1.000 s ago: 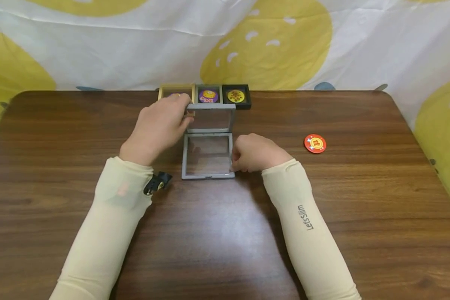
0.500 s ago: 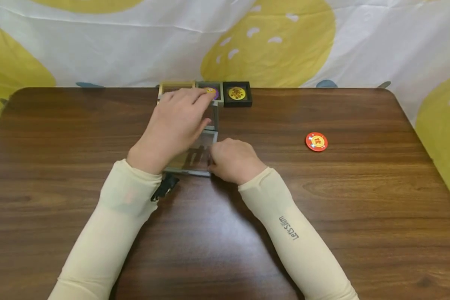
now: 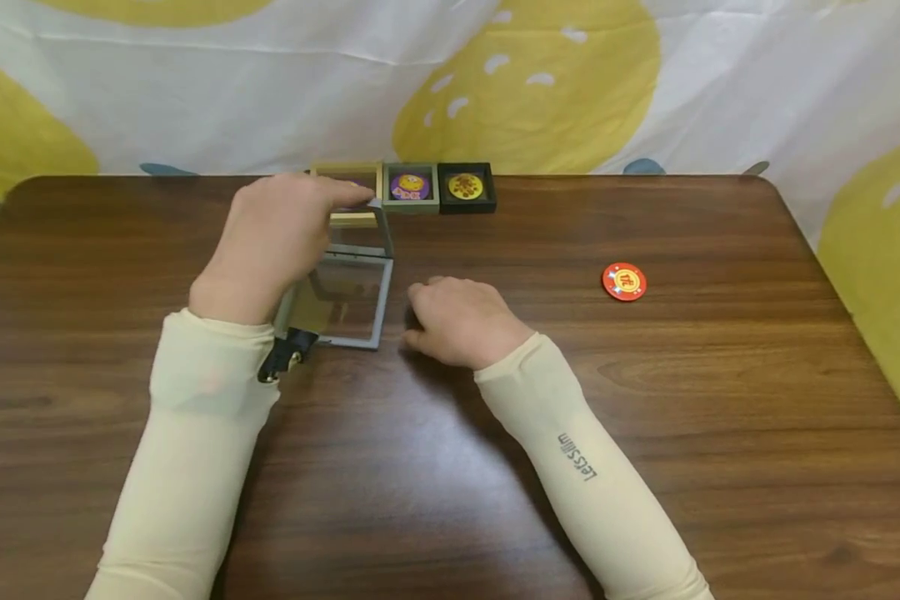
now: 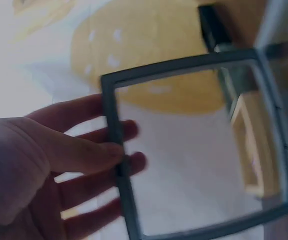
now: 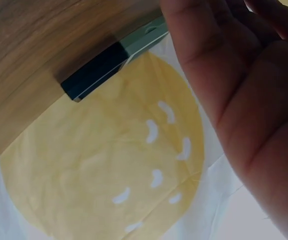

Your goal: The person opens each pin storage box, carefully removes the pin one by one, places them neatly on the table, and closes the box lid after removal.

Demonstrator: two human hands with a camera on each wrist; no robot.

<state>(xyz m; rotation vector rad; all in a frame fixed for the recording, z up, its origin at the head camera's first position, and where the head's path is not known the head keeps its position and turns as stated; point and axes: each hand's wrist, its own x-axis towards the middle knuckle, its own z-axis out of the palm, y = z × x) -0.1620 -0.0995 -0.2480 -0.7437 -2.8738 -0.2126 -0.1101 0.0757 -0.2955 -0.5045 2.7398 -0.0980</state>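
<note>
My left hand (image 3: 270, 242) grips the raised half of a grey hinged display frame (image 3: 385, 302). Its lower half lies flat on the table, and clear film spans both halves. In the left wrist view, thumb and fingers pinch the rim of the raised half (image 4: 184, 65) from both sides. Part of the frame is hidden behind this hand in the head view. My right hand (image 3: 461, 323) is low over the table just right of the frame, apart from it, fingers loosely bent. Nothing shows in its grasp. The right wrist view has mostly its palm (image 5: 244, 95).
Along the back edge of the brown table (image 3: 705, 400) stand a tan display frame (image 3: 345, 170), a green one (image 3: 410, 207) and a black one (image 3: 491, 200), holding round tokens. A red and yellow poker chip (image 3: 624, 282) lies to the right. Behind hangs a patterned curtain (image 3: 270, 92).
The grey frame has shifted left with my left hand, still standing half open. My right hand followed leftward, then came away from the frame's right side. The chip stays put.
</note>
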